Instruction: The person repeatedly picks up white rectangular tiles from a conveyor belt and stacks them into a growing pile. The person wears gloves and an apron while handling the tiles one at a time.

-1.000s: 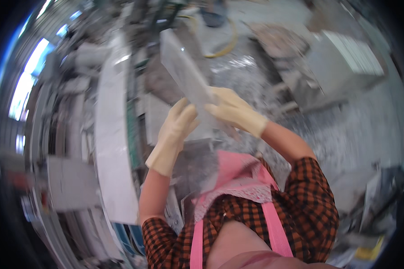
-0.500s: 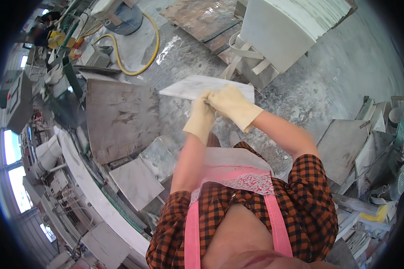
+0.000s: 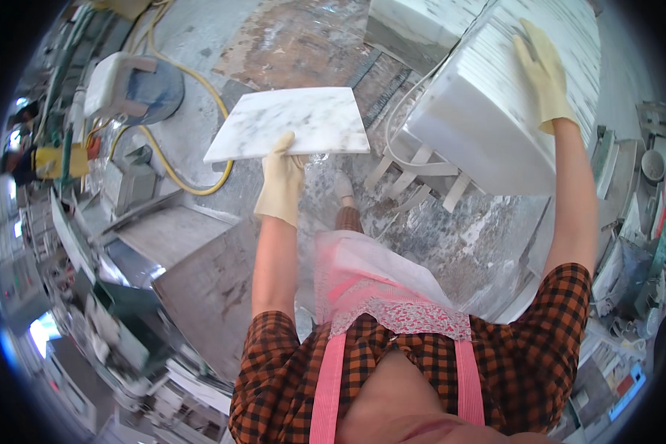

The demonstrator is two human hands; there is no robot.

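My left hand [image 3: 280, 181], in a cream rubber glove, grips a white marble slab [image 3: 292, 118] with grey veins by its near edge. The thumb lies on the top face and the fingers go underneath, mostly hidden. My right hand [image 3: 545, 78], gloved the same way, reaches out to the right. Its fingers are spread over the top of a big stack of white marble slabs [image 3: 481, 118] set on edge, and the palm's contact is hidden. White straps [image 3: 422, 166] hang at the near left side of the stack.
A second marble stack [image 3: 414, 33] stands behind. Left of me are a blue tub [image 3: 155, 92] with a white block on it, a yellow hose [image 3: 166, 166] across the wet floor, and a grey board [image 3: 207, 288]. Stone offcuts [image 3: 629, 200] lean at far right.
Both hands were together at the slab. My right hand has left it and moved right onto the stack; the left has shifted left with the slab. The view has turned rightward.
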